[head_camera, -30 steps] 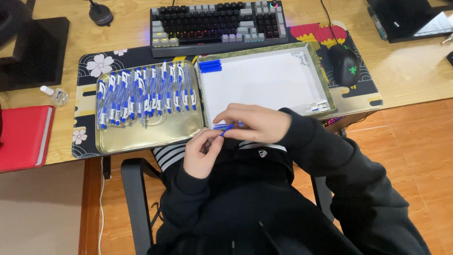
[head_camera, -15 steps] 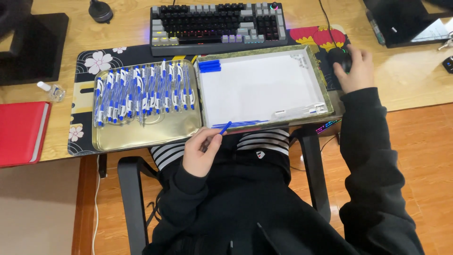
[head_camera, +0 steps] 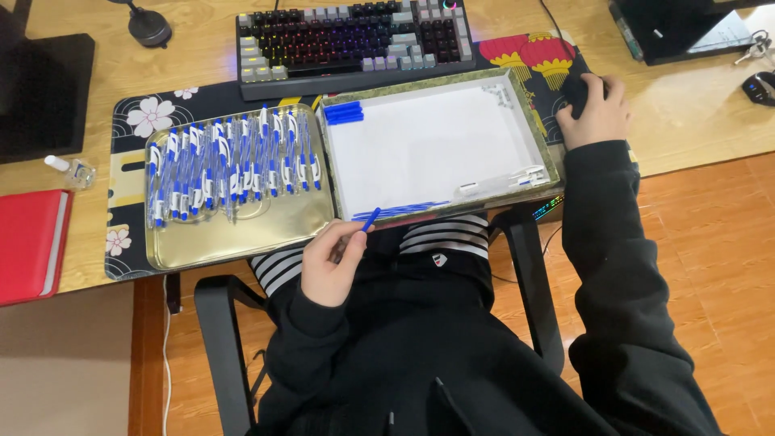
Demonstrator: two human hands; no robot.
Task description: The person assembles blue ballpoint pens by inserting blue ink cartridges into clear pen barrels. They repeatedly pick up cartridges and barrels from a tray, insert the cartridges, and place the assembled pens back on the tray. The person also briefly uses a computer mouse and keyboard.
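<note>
My left hand [head_camera: 329,262] holds a blue pen [head_camera: 367,222] just below the desk edge, in front of my lap. My right hand [head_camera: 596,111] rests on a black computer mouse [head_camera: 575,90] at the right of the desk mat. A gold metal tray [head_camera: 242,236] in front of me carries several blue and white pens [head_camera: 230,165] laid in a row. Beside it lies a white shallow box [head_camera: 436,145] with blue pen caps [head_camera: 343,112] in its far left corner, blue refills [head_camera: 404,211] along its near edge and small clear parts [head_camera: 529,173] at the near right.
A backlit keyboard [head_camera: 347,36] stands behind the tray and box on a flowered desk mat [head_camera: 137,121]. A red notebook [head_camera: 32,242] lies at the left edge, a small clear bottle [head_camera: 69,169] above it. A black monitor base [head_camera: 40,89] is far left. Chair armrests [head_camera: 222,323] flank my lap.
My right hand left the pen it held together with my left hand and moved up right onto the mouse. My left hand keeps the pen near the desk edge.
</note>
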